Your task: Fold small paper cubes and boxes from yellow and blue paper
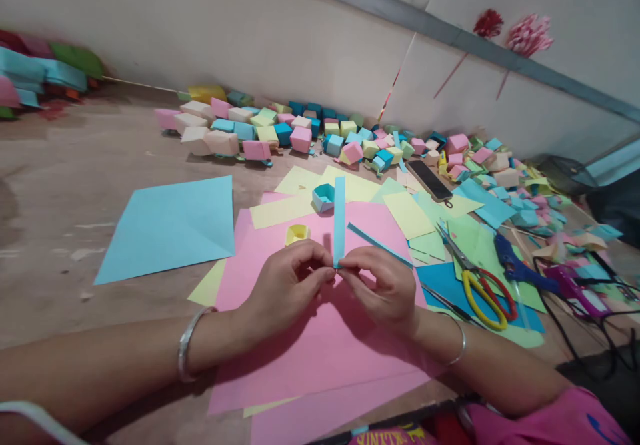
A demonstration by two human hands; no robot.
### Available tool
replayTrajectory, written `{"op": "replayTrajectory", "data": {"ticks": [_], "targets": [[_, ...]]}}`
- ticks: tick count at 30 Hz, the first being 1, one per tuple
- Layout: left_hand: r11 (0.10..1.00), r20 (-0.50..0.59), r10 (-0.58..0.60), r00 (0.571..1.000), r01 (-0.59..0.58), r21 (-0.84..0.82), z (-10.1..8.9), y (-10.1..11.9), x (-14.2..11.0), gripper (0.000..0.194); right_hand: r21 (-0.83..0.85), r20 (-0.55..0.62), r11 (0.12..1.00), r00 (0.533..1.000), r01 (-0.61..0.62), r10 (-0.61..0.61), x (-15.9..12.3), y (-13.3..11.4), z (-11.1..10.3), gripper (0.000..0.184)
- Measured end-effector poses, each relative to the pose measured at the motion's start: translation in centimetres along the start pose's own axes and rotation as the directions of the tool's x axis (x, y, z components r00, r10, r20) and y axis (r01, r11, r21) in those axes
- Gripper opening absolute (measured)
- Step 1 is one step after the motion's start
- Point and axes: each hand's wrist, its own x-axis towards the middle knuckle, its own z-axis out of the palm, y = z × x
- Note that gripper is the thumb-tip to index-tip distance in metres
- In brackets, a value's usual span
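Note:
Between both hands stands a light blue paper strip (339, 218), its lower end pinched by the fingertips. My left hand (295, 278) grips that end from the left with thumb and forefinger. From the right, my right hand (383, 285) pinches the same end. Under the hands lie pink paper sheets (295, 365). Just past my left hand sits a small yellow paper box (297, 233); a blue paper box (323, 197) is farther back. A thin blue strip (377, 243) lies slantwise beyond my right hand.
Scissors (483, 285) with yellow and red handles, a blue glue gun (523, 265) and cables lie right. A phone (429, 181) rests behind them. A large blue sheet (173, 228) is left. Many folded paper pieces (301, 138) line the wall.

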Motion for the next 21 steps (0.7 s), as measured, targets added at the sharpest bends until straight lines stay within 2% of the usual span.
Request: {"op": "replayTrajectory", "data": {"ticks": [3,6,12,21], "targets": [[0.972,-0.038,0.178,0.983,-0.169,0.164,-0.16,-0.09,-0.01,0.01,-0.04,0.002,0.998,0.999,0.05,-0.05,0.16,-0.07,-0.12,0.015],[0.942,-0.036,0.264,0.964,-0.249,0.226,-0.11,-0.35,-0.2,0.01,-0.057,-0.005,0.996,0.997,0.07,-0.071,0.33,-0.25,-0.22,0.016],[0.966,-0.054,0.245,0.968,-0.239,0.103,-0.05,-0.59,-0.54,0.007,-0.03,-0.028,0.998,0.998,0.05,-0.051,0.32,-0.4,-0.24,0.012],[0.943,-0.013,0.255,0.967,-0.246,0.222,-0.31,0.34,-0.21,0.005,0.01,-0.062,0.998,0.996,0.06,-0.06,0.37,-0.44,-0.31,0.018]]}}
